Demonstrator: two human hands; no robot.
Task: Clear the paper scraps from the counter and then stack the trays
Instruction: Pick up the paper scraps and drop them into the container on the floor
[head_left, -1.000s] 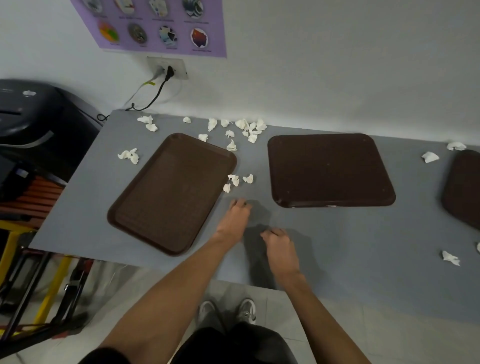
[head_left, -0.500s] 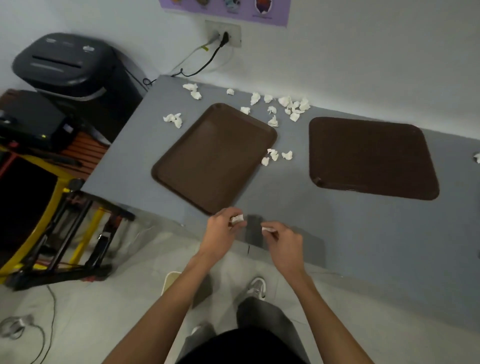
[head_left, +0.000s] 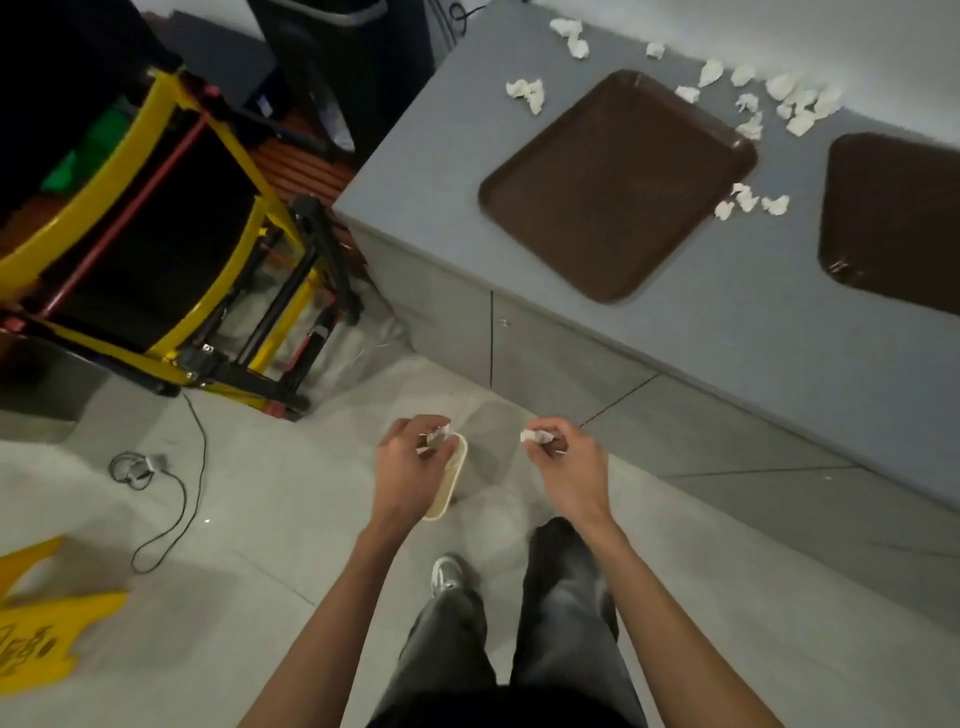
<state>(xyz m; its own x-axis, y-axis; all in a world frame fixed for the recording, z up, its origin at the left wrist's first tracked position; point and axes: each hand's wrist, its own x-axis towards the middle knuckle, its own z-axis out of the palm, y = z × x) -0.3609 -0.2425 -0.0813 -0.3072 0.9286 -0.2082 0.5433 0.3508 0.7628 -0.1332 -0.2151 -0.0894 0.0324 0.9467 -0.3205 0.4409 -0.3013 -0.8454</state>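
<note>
My left hand (head_left: 410, 470) pinches a small white paper scrap (head_left: 440, 432) over the floor, just above a cream-rimmed bin (head_left: 451, 480) that stands in front of the counter. My right hand (head_left: 566, 467) pinches another white scrap (head_left: 532, 435) to the right of the bin. Both hands are off the grey counter (head_left: 701, 322). On it lies a brown tray (head_left: 613, 182), and a second brown tray (head_left: 898, 218) is cut off at the right edge. Several crumpled scraps (head_left: 795, 104) lie behind and between the trays, and three scraps (head_left: 748, 200) lie beside the first tray.
A yellow and black metal frame (head_left: 156, 249) stands on the floor to the left of the counter. A cable (head_left: 171, 499) trails across the tiles. A yellow floor sign (head_left: 41, 618) lies at the lower left. My legs and a shoe (head_left: 447, 574) are below the hands.
Both hands have pulled back from the counter's front edge, each with a scrap, and now hang over the floor by the bin. The view has tilted down and to the left.
</note>
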